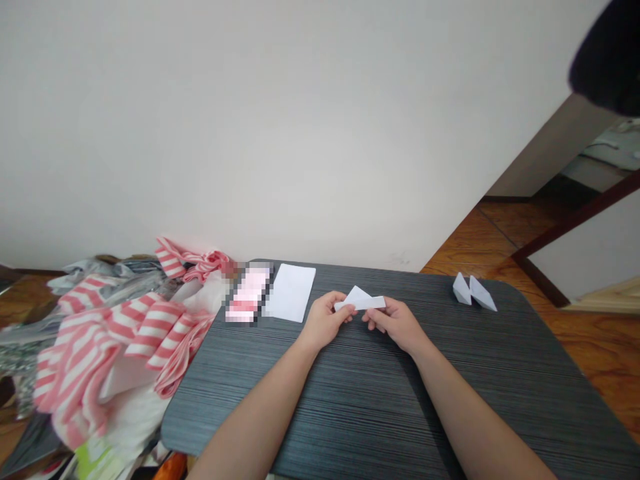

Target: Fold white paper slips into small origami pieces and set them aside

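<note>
Between my two hands is a piece of folded white paper, with a pointed top and a narrow band along its lower edge. My left hand pinches the left end, thumb in front. At the right end, my right hand grips the band with its fingers curled beneath. The paper is held over the dark table. To the left lies a stack of white paper sheets. Over on the right stands a folded white paper piece with two pointed wings.
A pixelated pink and white item lies near the table's left edge. Beyond that edge is a heap of clothes, some striped pink and white. A pale wall rises behind the table. Wooden floor shows at the right.
</note>
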`<action>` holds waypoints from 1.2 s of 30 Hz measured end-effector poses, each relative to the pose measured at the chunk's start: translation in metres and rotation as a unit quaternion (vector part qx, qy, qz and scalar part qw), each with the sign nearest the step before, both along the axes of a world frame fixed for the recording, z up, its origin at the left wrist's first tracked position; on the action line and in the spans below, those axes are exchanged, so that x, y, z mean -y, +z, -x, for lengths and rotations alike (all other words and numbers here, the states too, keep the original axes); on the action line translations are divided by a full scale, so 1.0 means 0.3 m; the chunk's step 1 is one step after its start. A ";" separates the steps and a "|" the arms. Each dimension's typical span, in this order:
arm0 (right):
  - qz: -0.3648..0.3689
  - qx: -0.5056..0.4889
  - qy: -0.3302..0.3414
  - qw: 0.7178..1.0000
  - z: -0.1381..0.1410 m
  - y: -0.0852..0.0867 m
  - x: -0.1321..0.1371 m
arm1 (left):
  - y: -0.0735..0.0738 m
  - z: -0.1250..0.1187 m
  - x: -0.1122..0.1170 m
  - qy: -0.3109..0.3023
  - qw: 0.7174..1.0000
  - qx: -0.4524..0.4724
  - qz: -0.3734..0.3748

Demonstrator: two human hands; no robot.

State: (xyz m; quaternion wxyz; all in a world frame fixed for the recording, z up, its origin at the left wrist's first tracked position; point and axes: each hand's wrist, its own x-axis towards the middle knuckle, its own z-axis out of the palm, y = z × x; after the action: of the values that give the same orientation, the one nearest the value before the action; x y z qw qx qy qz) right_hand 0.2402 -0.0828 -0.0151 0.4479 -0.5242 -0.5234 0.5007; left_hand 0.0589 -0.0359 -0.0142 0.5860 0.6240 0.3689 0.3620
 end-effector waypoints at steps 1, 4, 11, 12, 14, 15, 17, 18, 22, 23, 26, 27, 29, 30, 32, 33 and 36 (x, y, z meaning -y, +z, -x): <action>-0.004 0.003 0.002 1.000 0.002 0.002 0.000 | 0.003 -0.001 0.003 -0.008 1.000 0.008 0.007; -0.013 0.016 0.011 1.000 0.003 0.007 0.000 | 0.009 -0.007 0.011 -0.031 0.999 0.025 0.025; -0.018 0.020 0.026 0.999 -0.003 -0.012 -0.004 | 0.019 -0.013 0.015 -0.076 0.996 0.031 0.046; -0.016 0.017 0.026 0.999 -0.003 -0.017 -0.005 | 0.021 -0.012 0.016 -0.081 0.996 0.024 0.041; -0.011 0.011 0.024 1.000 -0.003 -0.025 -0.006 | 0.025 -0.010 0.016 -0.082 0.996 0.008 0.028; -0.008 0.009 0.025 1.000 -0.002 -0.027 -0.006 | 0.027 -0.009 0.016 -0.080 0.997 0.000 0.022; -0.005 0.006 0.026 1.000 -0.001 -0.028 -0.005 | 0.029 -0.007 0.017 -0.077 0.997 -0.008 0.017; -0.005 0.007 0.027 1.000 0.000 -0.026 -0.004 | 0.029 -0.006 0.018 -0.076 0.997 -0.009 0.016; -0.012 0.021 0.033 0.999 0.002 -0.011 0.001 | 0.031 -0.006 0.020 -0.077 0.997 -0.010 0.018; -0.012 0.027 0.035 0.999 0.003 -0.007 0.002 | 0.032 -0.007 0.021 -0.077 0.997 -0.010 0.020; -0.008 0.032 0.040 0.999 0.005 -0.001 0.002 | 0.034 -0.009 0.023 -0.079 0.997 -0.009 0.023; -0.006 0.029 0.041 0.999 0.006 -0.001 0.002 | 0.035 -0.010 0.023 -0.081 0.996 -0.007 0.023; -0.004 0.025 0.040 0.999 0.008 -0.003 0.000 | 0.034 -0.010 0.023 -0.083 0.996 -0.003 0.022; -0.004 0.026 0.036 0.999 0.008 -0.003 0.000 | 0.034 -0.010 0.022 -0.081 0.996 -0.003 0.021; -0.007 0.034 0.021 0.999 0.007 -0.002 0.000 | 0.033 -0.010 0.021 -0.076 0.997 -0.009 0.014; -0.009 0.040 0.014 0.999 0.006 0.000 0.000 | 0.032 -0.009 0.021 -0.072 0.997 -0.012 0.010; -0.023 0.053 0.005 0.998 0.001 0.009 0.000 | 0.032 -0.007 0.021 -0.069 0.997 -0.024 -0.007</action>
State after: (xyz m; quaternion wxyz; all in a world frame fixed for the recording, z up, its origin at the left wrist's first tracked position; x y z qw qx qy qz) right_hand 0.2399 -0.0828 -0.0125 0.4284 -0.5369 -0.5604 0.4627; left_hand 0.0611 -0.0421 -0.0045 0.5961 0.6606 0.3366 0.3081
